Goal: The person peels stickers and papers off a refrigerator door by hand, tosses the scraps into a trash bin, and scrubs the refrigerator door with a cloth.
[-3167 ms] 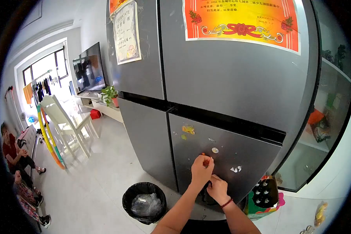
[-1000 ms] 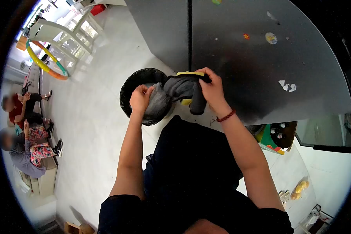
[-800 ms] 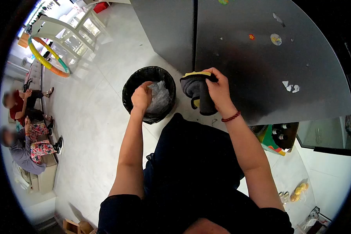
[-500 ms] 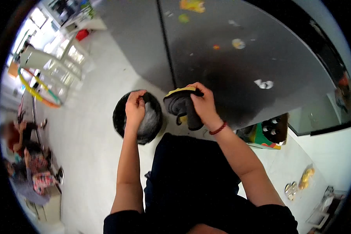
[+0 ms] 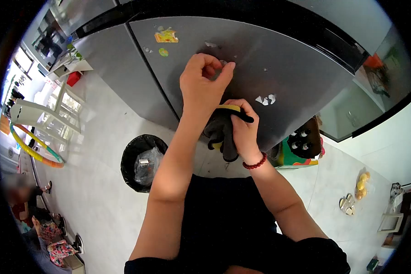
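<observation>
"Where, in relation to each grip?"
"Pale round sticker [image 5: 223,62], partly hidden, upper centre of the frame, at the tips of the curled left grip [image 5: 203,82]; pinching or not, cannot tell. Below, grey-and-yellow cloth [image 5: 221,129], grasped in the right grip [image 5: 245,130]."
"Edges and open room?"
"Door seam [image 5: 148,64] to the left; gap of grey fridge door [image 5: 283,57] between left grip and torn white scraps [image 5: 272,98], right of centre. Lined bin [image 5: 129,157] lower left; bottle box [image 5: 292,157] lower right; pale floor [image 5: 105,201] around both."
</observation>
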`<move>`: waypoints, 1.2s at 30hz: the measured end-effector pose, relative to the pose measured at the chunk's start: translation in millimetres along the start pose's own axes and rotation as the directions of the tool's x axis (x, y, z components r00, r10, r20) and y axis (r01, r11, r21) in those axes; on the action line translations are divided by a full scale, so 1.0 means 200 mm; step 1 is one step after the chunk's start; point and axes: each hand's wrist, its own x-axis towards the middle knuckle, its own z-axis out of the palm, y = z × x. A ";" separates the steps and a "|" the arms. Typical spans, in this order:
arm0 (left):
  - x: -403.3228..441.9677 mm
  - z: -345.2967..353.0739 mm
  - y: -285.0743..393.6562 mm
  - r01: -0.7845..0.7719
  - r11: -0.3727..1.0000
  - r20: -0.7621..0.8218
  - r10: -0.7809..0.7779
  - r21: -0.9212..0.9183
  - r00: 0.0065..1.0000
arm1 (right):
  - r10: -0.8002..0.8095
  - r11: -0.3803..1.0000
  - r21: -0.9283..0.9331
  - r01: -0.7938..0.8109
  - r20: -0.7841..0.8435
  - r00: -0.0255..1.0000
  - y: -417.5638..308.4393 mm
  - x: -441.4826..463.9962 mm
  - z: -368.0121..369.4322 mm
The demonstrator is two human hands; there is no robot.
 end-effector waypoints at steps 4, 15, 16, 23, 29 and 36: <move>0.00 -0.01 0.01 0.014 1.000 -0.016 -0.014 -0.009 1.000 | -0.029 0.999 -0.040 0.029 0.015 0.999 -0.01 0.00 0.00; 0.00 -0.02 -0.01 -0.025 0.999 0.012 0.026 -0.041 1.000 | -0.063 0.997 -0.042 0.065 0.056 0.996 0.02 0.01 0.02; 0.00 -0.02 0.01 -0.016 0.998 0.002 0.016 -0.068 1.000 | -0.057 0.997 -0.048 0.059 0.050 0.997 0.01 0.01 0.02; -0.01 0.01 0.03 0.021 0.998 -0.006 -0.021 -0.055 1.000 | -0.019 0.999 -0.029 0.019 0.004 1.000 0.01 0.02 0.04; -0.01 -0.02 0.02 0.020 0.996 0.007 -0.019 -0.086 1.000 | -0.040 0.996 -0.079 0.040 0.001 0.999 0.00 0.00 0.04; -0.01 -0.03 0.02 0.020 1.000 0.061 -0.021 0.012 0.998 | -0.136 0.988 -0.065 0.137 0.012 0.991 0.04 0.01 0.01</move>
